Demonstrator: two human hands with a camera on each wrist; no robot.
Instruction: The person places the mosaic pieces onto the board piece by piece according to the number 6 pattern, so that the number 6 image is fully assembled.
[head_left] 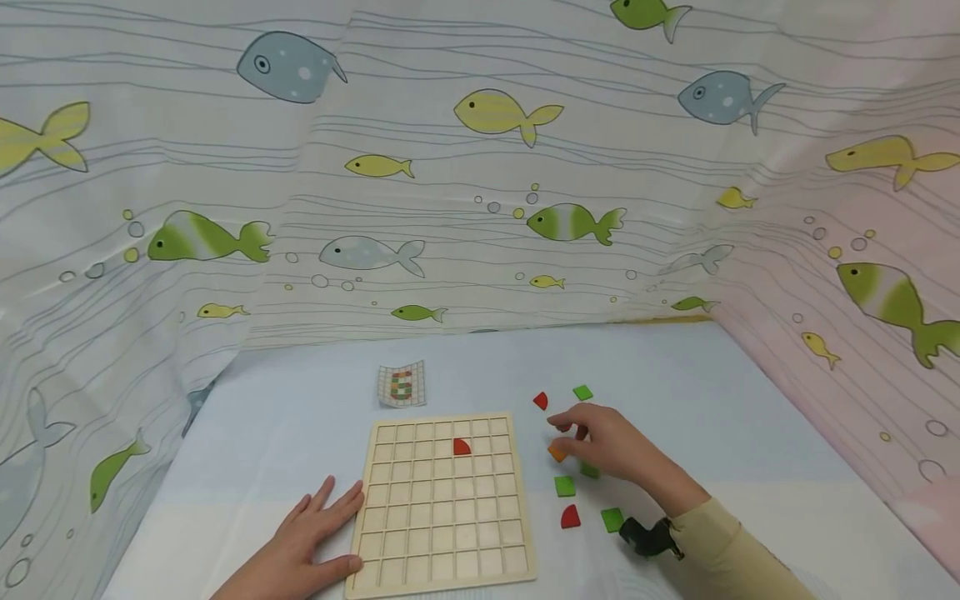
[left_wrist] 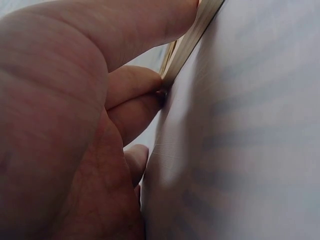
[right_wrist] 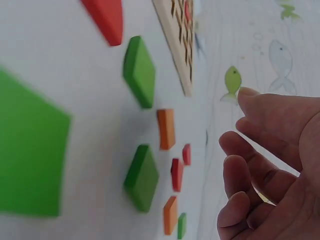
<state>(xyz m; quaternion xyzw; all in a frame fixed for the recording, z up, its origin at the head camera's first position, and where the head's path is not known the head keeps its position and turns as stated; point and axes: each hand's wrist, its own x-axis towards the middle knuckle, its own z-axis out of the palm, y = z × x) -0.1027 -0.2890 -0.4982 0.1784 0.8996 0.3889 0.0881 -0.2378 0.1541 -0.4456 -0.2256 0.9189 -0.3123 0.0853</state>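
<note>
My left hand [head_left: 311, 537] rests at the left edge of a wooden grid board [head_left: 445, 517], fingers spread and fingertips touching the rim. In the left wrist view, the thumb and fingers meet the board's side [left_wrist: 192, 42]. One red quarter-round tile [head_left: 461, 447] lies in an upper cell. Right of the board, my right hand [head_left: 611, 442] hovers over loose tiles, fingers loosely bent. The right wrist view shows nothing between thumb and fingers. Nearest it are an orange tile [head_left: 556, 452] and a green square tile [head_left: 590, 471]. The hand partly covers other tiles.
Around the right hand lie a red tile [head_left: 541, 401], a green tile [head_left: 582, 392], another green one [head_left: 565, 486], a red quarter-round [head_left: 571, 517] and a green square [head_left: 612, 520]. A small pattern card [head_left: 401, 384] lies behind the board. Fish-print curtains [head_left: 465, 192] surround the table.
</note>
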